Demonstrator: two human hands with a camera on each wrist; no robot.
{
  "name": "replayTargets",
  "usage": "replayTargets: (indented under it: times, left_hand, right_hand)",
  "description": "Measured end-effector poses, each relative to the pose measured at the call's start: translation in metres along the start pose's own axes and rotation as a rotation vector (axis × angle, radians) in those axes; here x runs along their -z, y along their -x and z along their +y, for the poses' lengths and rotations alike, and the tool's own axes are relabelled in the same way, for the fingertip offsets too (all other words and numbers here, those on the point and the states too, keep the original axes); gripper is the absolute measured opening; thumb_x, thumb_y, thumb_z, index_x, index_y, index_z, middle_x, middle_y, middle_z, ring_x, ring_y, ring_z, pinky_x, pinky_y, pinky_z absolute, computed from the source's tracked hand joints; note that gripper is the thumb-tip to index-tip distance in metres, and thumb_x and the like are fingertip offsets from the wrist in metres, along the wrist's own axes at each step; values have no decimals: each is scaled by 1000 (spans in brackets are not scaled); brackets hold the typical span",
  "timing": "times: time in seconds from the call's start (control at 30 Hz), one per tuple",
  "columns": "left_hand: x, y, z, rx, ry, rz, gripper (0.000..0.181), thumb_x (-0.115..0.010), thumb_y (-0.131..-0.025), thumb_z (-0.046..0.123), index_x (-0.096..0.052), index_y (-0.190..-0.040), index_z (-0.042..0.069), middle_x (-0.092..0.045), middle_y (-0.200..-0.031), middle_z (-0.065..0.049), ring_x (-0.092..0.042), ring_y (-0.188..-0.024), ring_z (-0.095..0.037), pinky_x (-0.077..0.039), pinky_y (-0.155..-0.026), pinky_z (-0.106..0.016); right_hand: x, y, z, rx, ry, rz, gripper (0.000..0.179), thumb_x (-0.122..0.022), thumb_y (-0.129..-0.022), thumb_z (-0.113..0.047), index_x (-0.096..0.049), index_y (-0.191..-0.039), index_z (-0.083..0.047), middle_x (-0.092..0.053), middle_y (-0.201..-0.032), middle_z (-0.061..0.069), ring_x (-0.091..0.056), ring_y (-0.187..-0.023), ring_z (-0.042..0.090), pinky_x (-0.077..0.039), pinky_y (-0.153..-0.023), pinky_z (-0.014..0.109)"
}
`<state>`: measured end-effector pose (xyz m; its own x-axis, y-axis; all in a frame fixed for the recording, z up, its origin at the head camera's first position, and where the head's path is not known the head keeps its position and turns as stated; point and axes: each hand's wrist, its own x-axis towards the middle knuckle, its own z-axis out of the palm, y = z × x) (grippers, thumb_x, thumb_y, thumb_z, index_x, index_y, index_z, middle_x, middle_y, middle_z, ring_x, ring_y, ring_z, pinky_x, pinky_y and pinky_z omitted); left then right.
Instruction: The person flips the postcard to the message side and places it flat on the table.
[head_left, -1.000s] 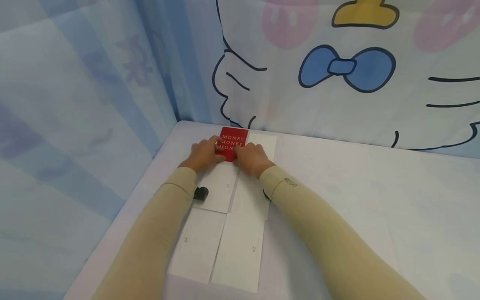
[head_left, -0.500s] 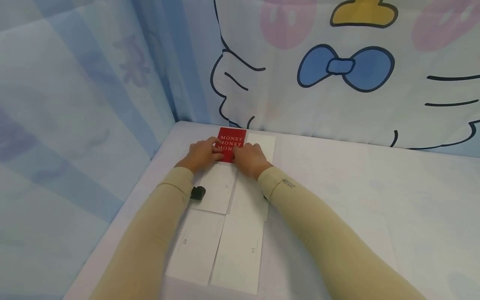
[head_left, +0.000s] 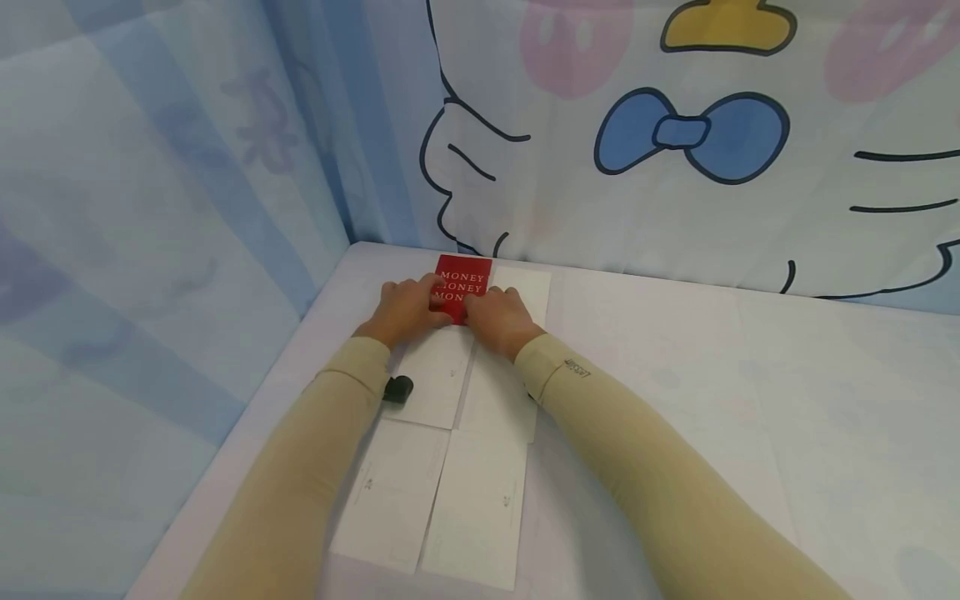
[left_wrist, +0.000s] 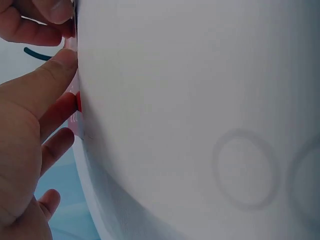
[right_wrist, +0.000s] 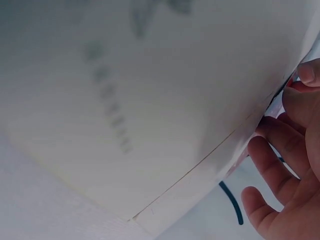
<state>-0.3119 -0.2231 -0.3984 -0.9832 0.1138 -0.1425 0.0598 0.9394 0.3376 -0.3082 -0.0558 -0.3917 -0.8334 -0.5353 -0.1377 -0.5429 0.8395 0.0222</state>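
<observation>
A red card (head_left: 462,271) with the word MONEY repeated in white letters lies at the far end of the table. My left hand (head_left: 403,312) grips its lower left corner, thumb at the near edge and fingertips at the left side. At the lower right corner, my right hand (head_left: 501,318) holds it with curled fingers, covering the end of the bottom word. In the left wrist view, red shows beside the index fingertip (left_wrist: 75,101). The right wrist view has the right thumb (right_wrist: 298,105) at the edge; the exact contact there is partly hidden.
Several white cards lie face down in two columns, including a near left card (head_left: 393,492), a near right card (head_left: 480,508) and a far right card (head_left: 528,287). A printed curtain (head_left: 555,200) hangs behind the white table (head_left: 675,400); another blue-and-white curtain (head_left: 150,250) borders its left.
The left fingers shift slightly at the red card's left side. The red card and the right hand stay in nearly the same place; the view moves very little.
</observation>
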Motion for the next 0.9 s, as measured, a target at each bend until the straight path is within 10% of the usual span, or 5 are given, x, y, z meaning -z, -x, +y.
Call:
replayTargets:
  times: [0.57,0.9]
  left_hand:
    - [0,1,-2,-18,12,4,63,-72,-94,34,-46,-146,10,-60,-135,-14,-55,-119,-32,-28,-106,-51]
    - [4,0,-1,19,169,7,71,-70,-94,25,-34,-154,14,-45,-151,-10,-38,-135,-34,-23,-109,-57]
  right_hand:
    - [5,-2,-3,-9,-9,-14,31,-61,-101,-29,-63,-123,-8,-69,-107,11,-56,-96,25,-45,-90,40]
    - [5,-1,-1,45,48,23,28,-53,-104,-23,-56,-126,-7,-68,-118,13,-58,-104,27,-44,-95,41]
